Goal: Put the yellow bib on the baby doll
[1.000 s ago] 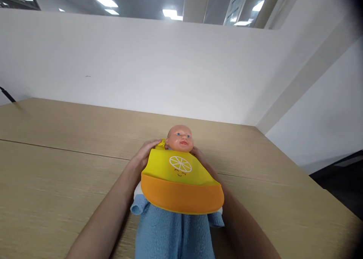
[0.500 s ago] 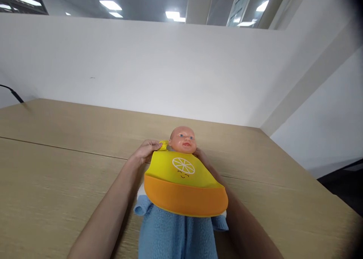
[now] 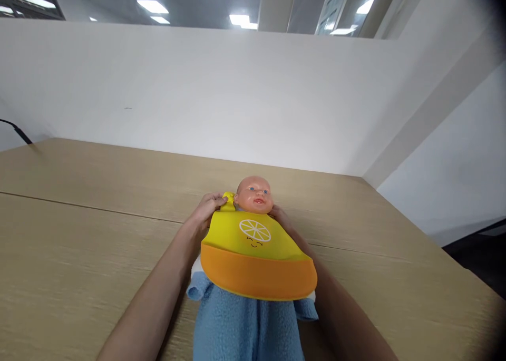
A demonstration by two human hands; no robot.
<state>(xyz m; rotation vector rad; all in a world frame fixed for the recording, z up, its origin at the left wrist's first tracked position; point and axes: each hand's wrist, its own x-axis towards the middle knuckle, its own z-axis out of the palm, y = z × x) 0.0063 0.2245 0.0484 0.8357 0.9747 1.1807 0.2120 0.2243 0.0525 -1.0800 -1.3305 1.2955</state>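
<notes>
1. Doll [image 3: 253,194] lies face-up on the wooden table [image 3: 79,234], head away from the camera, roughly mid-table and near the far right corner.
2. Bib [image 3: 253,250] (yellow top, orange catch pocket, lemon print) sits on the doll's chest and covers the torso. Blue fleece clothing [image 3: 245,329] covers the legs below it.
3. Left hand [image 3: 207,209]: fingers closed on the bib's yellow neck strap [image 3: 228,201], just beside the doll's head.
4. Right hand [image 3: 279,216]: at the other side of the neck, touching the doll. Bib and head hide most of it, so can't tell whether the fingers grip a strap or just rest there.
5. Handling, judged: bib looks like moulded silicone, so light, floppy at the straps, and the pocket holds its shape. Slightly grippy, not fragile.
6. Best hold is the strap ends at the neck, one per hand. The pocket rim would only flex.
7. Doll looks like hard, light plastic. The head could roll if the straps tug sideways.
</notes>
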